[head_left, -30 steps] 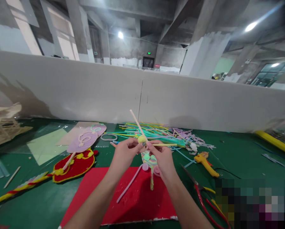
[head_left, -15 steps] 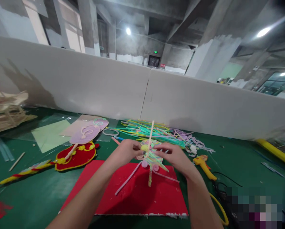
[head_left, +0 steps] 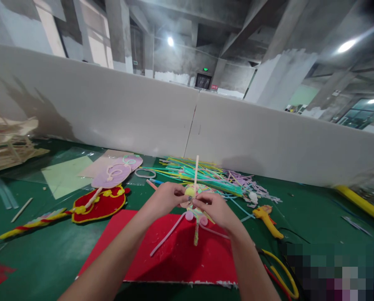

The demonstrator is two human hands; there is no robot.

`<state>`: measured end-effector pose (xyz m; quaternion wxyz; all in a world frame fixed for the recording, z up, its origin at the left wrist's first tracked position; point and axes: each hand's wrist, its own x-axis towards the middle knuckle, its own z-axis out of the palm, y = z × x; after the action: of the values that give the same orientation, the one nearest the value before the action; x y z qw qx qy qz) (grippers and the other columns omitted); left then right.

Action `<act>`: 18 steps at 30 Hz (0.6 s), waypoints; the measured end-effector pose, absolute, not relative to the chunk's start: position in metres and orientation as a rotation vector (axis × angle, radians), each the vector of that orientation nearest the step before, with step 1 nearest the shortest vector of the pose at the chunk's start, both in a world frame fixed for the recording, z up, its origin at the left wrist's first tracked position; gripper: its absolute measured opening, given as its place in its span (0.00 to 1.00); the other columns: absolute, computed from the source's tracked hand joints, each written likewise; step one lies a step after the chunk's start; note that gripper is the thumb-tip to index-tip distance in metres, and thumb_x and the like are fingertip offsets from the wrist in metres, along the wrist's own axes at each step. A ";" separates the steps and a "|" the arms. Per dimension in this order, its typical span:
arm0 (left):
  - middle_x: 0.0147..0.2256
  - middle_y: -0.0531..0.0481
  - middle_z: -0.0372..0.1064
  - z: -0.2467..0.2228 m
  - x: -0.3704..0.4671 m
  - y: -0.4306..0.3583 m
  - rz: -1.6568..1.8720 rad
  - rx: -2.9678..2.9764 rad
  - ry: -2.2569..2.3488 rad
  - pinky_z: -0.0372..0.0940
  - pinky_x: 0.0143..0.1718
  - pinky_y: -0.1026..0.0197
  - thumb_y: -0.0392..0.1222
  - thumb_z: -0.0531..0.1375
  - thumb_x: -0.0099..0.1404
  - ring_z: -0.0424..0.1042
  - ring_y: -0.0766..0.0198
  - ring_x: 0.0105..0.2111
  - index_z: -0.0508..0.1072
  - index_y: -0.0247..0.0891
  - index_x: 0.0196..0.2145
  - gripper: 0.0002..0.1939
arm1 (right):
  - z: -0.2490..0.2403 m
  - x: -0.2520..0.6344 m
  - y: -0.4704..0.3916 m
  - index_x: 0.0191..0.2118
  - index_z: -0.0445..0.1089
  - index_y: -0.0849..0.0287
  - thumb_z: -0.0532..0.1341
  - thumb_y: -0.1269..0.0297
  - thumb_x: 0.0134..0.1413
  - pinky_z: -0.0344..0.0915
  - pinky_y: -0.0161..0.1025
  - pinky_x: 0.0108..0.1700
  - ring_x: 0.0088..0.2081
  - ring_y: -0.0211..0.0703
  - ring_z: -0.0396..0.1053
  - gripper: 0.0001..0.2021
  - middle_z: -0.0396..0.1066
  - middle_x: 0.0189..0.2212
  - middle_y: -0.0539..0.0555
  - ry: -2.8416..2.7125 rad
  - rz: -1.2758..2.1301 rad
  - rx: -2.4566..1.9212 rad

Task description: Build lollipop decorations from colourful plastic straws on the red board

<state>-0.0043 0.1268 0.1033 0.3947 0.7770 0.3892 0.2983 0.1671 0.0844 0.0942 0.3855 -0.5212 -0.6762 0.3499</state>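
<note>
A fan-like pipe-cleaner craft [head_left: 191, 191] in pale colours is held over a red board [head_left: 212, 261]. A pale flat stick [head_left: 196, 169] rises from it, a yellow-green stem hangs below, and pink round coils [head_left: 189, 215] sit at its lower edge. My left hand [head_left: 164, 198] has its fingers closed on the craft's left side. My right hand [head_left: 214, 208] pinches at its middle, right beside the left fingertips. Anything small between the right fingertips is hidden. Two long pink pipe cleaners [head_left: 166, 236] trail out over the board.
Behind the hands lies a pile of coloured pipe cleaners [head_left: 202, 175]. At right are a yellow glue gun [head_left: 268, 221], its cable and a yellow tube [head_left: 362, 205]. At left are a red-and-yellow fan [head_left: 100, 207], purple shapes [head_left: 114, 173] and a wooden model [head_left: 9, 142]. A white partition [head_left: 143, 113] stands behind.
My right hand has moved left from the craft's right edge to its middle, its fingers closing to a pinch. The craft's stick has shifted slightly left. My left hand stays nearly in place.
</note>
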 end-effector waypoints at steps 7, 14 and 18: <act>0.17 0.54 0.64 0.103 -0.003 0.130 0.725 2.019 1.046 0.53 0.22 0.69 0.47 0.54 0.50 0.61 0.70 0.19 0.70 0.34 0.19 0.13 | 0.097 0.163 0.085 0.24 0.70 0.62 0.60 0.64 0.40 0.57 0.32 0.28 0.26 0.37 0.62 0.06 0.68 0.21 0.50 -1.742 0.870 -1.350; 0.25 0.49 0.69 0.101 0.002 0.132 0.879 1.805 1.022 0.59 0.25 0.67 0.51 0.50 0.54 0.66 0.67 0.24 0.71 0.34 0.27 0.18 | 0.092 0.158 0.089 0.24 0.68 0.62 0.59 0.61 0.42 0.57 0.31 0.22 0.22 0.36 0.62 0.09 0.68 0.20 0.51 -1.425 0.939 -1.288; 0.23 0.50 0.69 0.101 0.002 0.132 0.968 1.853 1.022 0.59 0.27 0.67 0.49 0.52 0.53 0.65 0.67 0.24 0.72 0.34 0.26 0.16 | 0.086 0.152 0.092 0.24 0.67 0.63 0.60 0.60 0.40 0.58 0.31 0.20 0.20 0.35 0.62 0.10 0.68 0.20 0.51 -1.298 0.976 -1.248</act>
<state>0.0016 0.1323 0.1006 0.3962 0.7312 0.4032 0.3819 0.1516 0.0918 0.0864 0.5200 -0.5204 -0.5412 0.4072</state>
